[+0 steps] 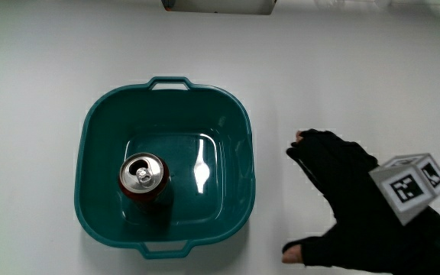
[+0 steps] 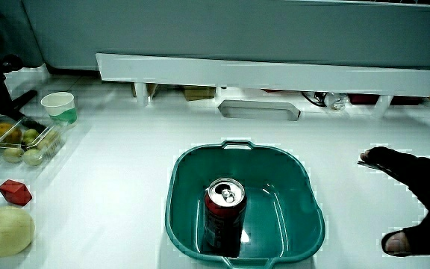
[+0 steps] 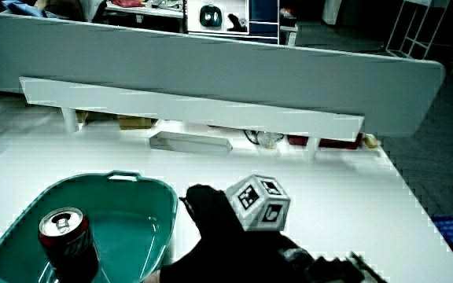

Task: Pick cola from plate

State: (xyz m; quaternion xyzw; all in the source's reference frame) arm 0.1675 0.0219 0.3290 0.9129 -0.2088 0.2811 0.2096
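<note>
Cola can upright in teal basin, lower-left of centre in main view | likely rigid, smooth, slippery, thin-walled; weight unknown, tab unopened | best gripped around mid-wall | hand on table beside basin, fingers spread, holding nothing.

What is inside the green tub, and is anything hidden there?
Inside the green tub one cola can stands upright on the bottom, unopened as far as its top shows. The rest of the bottom is bare. The spot under the can is covered. The hand is beside the tub.
</note>
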